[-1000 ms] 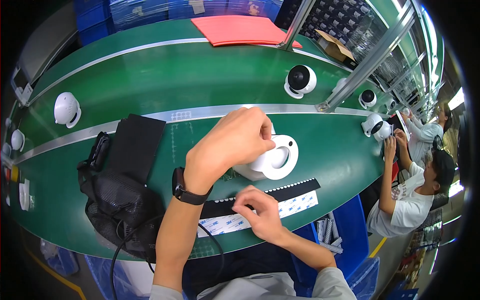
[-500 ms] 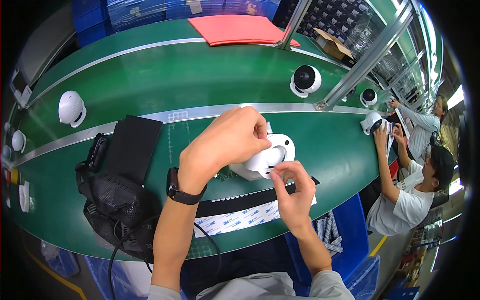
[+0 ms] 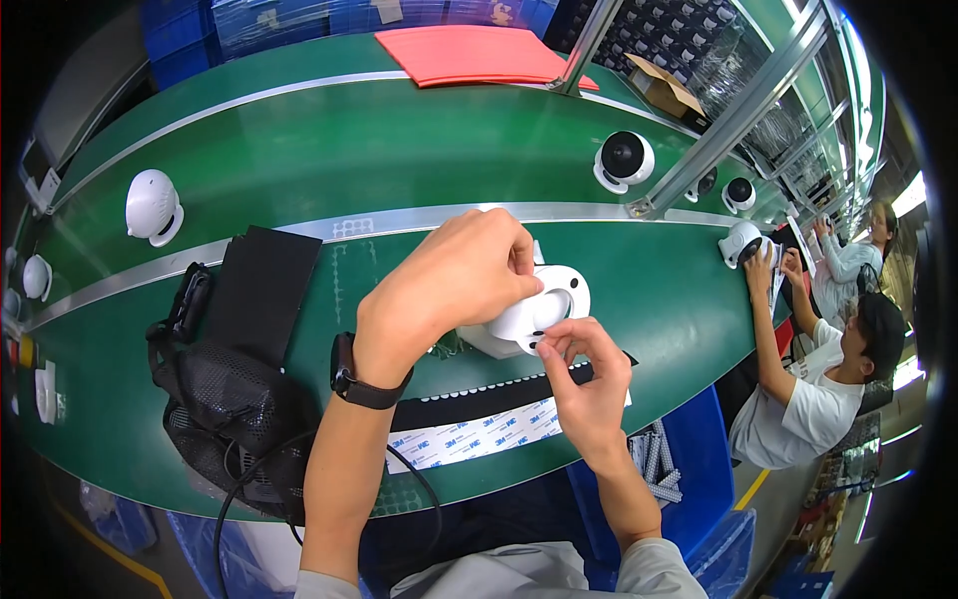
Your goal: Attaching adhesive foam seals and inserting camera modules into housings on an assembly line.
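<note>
My left hand (image 3: 459,265) is closed on a white round-bodied device (image 3: 509,324), its thumb and fingertips at the ring-shaped base (image 3: 582,299). A round black pad sits on the far side of that ring. My right hand (image 3: 591,384) pinches at the ring's near edge, thumb and forefinger together at a small black pad (image 3: 533,345). Part of the device is hidden under my left hand. Below my hands lie a black strip (image 3: 469,404) with a row of white dots and a white printed backing sheet (image 3: 479,439).
A black mesh bag (image 3: 235,419) and a black sheet (image 3: 264,290) lie to my left. Beyond the metal rail, a white device (image 3: 153,205) and a black-faced one (image 3: 624,160) stand on the green belt. A blue bin (image 3: 699,459) is at right, near a co-worker (image 3: 808,389).
The devices on the belt have shifted to the right. My right fingertips have moved very slightly at the ring's edge; my left hand holds its place. A far co-worker's arms have moved.
</note>
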Demonstrator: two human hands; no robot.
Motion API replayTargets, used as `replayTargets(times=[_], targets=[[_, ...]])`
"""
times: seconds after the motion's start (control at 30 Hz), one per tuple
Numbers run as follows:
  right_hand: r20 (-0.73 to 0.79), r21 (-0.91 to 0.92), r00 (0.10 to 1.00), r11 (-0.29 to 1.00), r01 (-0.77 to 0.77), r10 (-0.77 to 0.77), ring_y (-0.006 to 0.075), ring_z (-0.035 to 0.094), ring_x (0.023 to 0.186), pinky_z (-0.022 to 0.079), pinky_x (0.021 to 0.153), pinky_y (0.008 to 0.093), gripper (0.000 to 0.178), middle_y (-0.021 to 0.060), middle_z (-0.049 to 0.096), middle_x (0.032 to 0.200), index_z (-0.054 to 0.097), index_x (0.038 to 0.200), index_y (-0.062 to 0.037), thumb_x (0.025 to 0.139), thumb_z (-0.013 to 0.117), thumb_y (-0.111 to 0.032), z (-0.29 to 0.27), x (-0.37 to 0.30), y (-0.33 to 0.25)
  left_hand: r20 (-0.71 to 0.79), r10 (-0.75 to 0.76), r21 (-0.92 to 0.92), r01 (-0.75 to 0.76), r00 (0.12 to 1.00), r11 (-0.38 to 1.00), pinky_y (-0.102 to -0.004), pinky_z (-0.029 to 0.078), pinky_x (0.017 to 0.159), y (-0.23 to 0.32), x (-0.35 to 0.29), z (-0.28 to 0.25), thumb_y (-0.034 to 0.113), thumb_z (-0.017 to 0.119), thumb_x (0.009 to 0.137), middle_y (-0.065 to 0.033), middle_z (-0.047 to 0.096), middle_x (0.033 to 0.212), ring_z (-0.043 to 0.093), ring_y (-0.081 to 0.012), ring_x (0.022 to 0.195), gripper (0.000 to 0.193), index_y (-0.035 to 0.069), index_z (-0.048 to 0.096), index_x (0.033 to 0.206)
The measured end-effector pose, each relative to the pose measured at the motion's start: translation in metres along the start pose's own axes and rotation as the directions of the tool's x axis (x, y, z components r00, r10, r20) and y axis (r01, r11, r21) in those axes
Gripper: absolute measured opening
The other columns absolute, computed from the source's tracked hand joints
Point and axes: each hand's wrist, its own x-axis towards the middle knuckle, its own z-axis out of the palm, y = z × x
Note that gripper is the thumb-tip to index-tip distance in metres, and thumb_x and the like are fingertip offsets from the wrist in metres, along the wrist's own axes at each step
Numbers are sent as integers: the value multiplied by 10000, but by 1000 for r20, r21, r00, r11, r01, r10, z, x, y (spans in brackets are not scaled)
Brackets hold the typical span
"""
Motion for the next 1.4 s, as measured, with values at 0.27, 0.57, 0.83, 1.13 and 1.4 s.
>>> replayTargets(times=[0.27,0.57,0.83,1.13,1.4], targets=[[-16,-151,1000,988,13,-15,98,604,710,489,624,251,237,50,675,834,639,1076,28,882,763,82,1,4,-10,-35,13,47,-11,999,999,-379,540,717,0,0,1,214,816,848,-182,711,774,691,-269,726,301,-75,745,890],[19,76,981,978,-195,194,120,710,778,572,645,262,101,52,710,871,662,1045,32,973,723,-4,-28,7,8,47,-19,-33,21,999,999,-359,524,698,-3,-5,-7,197,813,859,-155,703,759,670,-218,715,278,-72,744,870],[119,-40,980,987,-158,162,134,727,779,591,703,272,94,63,726,873,688,1031,65,987,709,-15,-30,9,14,46,-16,-43,18,999,999,-352,524,697,-8,-3,-8,199,809,867,-147,708,762,670,-203,719,278,-72,747,880],[137,-60,974,983,-172,179,144,733,781,603,712,280,106,68,727,904,688,1022,83,986,711,-14,-36,10,13,54,-31,-38,34,998,999,-351,520,687,-4,1,-6,199,805,874,-139,710,756,661,-192,708,273,-69,749,877],[126,-93,971,977,-191,201,153,740,784,605,705,282,108,74,727,904,689,1023,84,987,711,-15,-36,9,14,49,-18,-42,20,999,999,-351,518,684,-2,2,-2,196,803,874,-140,711,755,663,-196,707,268,-67,751,876]])
